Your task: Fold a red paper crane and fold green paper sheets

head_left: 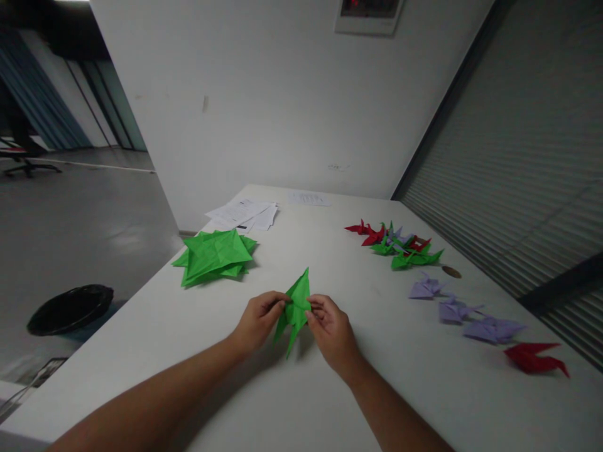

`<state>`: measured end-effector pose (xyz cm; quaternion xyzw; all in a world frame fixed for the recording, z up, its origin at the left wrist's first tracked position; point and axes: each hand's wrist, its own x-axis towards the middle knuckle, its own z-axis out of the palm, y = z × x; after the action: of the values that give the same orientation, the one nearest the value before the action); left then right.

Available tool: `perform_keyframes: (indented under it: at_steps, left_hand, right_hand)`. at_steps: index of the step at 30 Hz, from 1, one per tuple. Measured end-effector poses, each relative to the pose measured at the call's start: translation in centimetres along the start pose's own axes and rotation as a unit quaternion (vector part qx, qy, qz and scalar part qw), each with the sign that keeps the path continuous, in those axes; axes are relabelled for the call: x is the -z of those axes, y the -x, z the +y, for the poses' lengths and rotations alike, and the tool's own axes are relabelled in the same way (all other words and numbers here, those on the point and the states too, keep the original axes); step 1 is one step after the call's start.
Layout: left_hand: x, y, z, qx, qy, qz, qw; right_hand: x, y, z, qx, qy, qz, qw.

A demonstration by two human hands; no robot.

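Note:
Between my two hands is a partly folded green origami paper (298, 306), with one point upward and two narrow points hanging toward me. My left hand (262, 319) pinches its left edge between thumb and fingers. On the opposite edge, the thumb and fingers of my right hand (331, 328) are closed on the same paper. It is held just over the white table (264, 408); whether its lower tips touch the surface I cannot tell. A stack of creased green paper sheets (217, 256) lies beyond my left hand.
At the back right lies a pile of red, green and purple paper cranes (400, 245). Purple cranes (455, 311) and a red crane (534, 358) line the right side near a round brown disc (451, 271). Printed sheets (245, 215) lie far left; a black-lined bin (70, 309) stands beside the table.

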<state>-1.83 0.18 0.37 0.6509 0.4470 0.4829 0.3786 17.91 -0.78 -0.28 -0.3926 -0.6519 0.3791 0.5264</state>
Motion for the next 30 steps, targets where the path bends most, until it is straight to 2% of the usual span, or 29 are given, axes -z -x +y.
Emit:
perform_keyframes:
  at_steps: [2, 4, 8, 10, 14, 18, 25, 28, 30]
  left_hand:
    - [-0.2, -0.1, 0.1, 0.044, 0.081, 0.003, 0.996]
    - [-0.5, -0.1, 0.1, 0.080, 0.159, 0.018, 0.984]
    - [-0.8, -0.1, -0.2, 0.119, 0.267, 0.041, 0.956]
    - [-1.0, -0.1, -0.2, 0.131, 0.296, 0.038, 0.945]
    - [-1.3, -0.1, -0.2, 0.144, 0.302, 0.049, 0.941]
    - [-1.4, 0.0, -0.4, 0.142, 0.303, 0.046, 0.941]
    - [-1.0, 0.0, -0.8, 0.201, 0.343, -0.037, 0.917]
    - [-1.0, 0.1, -0.7, 0.190, 0.363, -0.063, 0.910]
    - [-1.1, 0.1, -0.7, 0.168, 0.344, -0.054, 0.922]
  right_hand:
    - [0.1, 0.0, -0.1, -0.002, -0.042, -0.022, 0.999]
    - [0.2, -0.1, 0.0, 0.000, -0.066, -0.017, 0.998]
    - [0.3, -0.3, 0.4, 0.022, 0.000, 0.052, 0.998]
    - [0.2, -0.3, 0.5, 0.025, 0.008, 0.041, 0.999]
    - [-0.3, 0.2, 0.2, 0.004, -0.031, -0.015, 0.999]
    - [-0.6, 0.5, -0.4, -0.003, -0.052, -0.037, 0.998]
    - [-0.2, 0.1, -0.8, 0.061, 0.028, -0.036, 0.997]
    - [-0.1, 0.1, -0.7, 0.087, 0.062, -0.031, 0.994]
    - [-0.1, 0.2, -0.6, 0.093, 0.079, -0.023, 0.992]
